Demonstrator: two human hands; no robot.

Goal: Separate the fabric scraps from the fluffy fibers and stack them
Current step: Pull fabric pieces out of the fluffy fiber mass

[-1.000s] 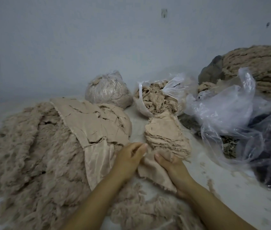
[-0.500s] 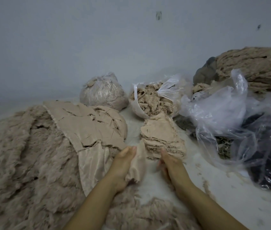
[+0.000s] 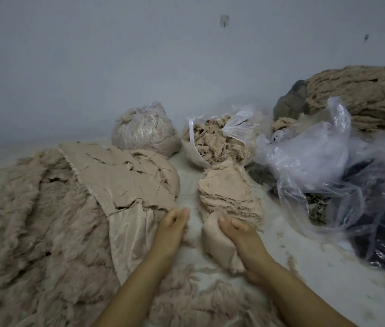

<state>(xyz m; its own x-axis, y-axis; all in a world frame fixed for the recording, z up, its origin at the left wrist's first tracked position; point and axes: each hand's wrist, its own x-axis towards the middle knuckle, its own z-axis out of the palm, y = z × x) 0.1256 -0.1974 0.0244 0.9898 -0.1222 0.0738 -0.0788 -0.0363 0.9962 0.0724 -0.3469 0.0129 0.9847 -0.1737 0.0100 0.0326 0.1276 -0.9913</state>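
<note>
Head view of a sorting bench. The right hand (image 3: 238,234) holds a freed fabric scrap (image 3: 217,246), fingers curled round its upper edge, just in front of the stack of scraps (image 3: 229,197) that sits near the middle of the worktop (image 3: 328,267). The left hand (image 3: 173,223) lies just left of it with fingers loosely bent; a wisp of pale fluff seems to sit under the fingertips, but whether this grip pinches it or merely rests on it cannot be told. The two hands are apart, with bare worktop between them.

To the left spreads the large mass of fluffy fibers (image 3: 33,220), over which lie cracked sheets of backing fabric (image 3: 125,175) that are still to be taken off. Behind stand a tied bag of fluff (image 3: 144,131) and an open bag of fluff (image 3: 212,140); loose clear plastic bags (image 3: 316,156) crowd the right side.

Judged step: placing the cleaned scrap on the stack. To do it well, check both faces for clinging fiber and pick off what remains with the left hand. Then carry the scrap flat, not bunched, align its edges with the top layer, and press lightly so the pile stays level. The stack already leans toward the open bag, so a scrap set off-centre could tip it. Dropped fluff belongs with the fibers, not beside the stack.
</note>
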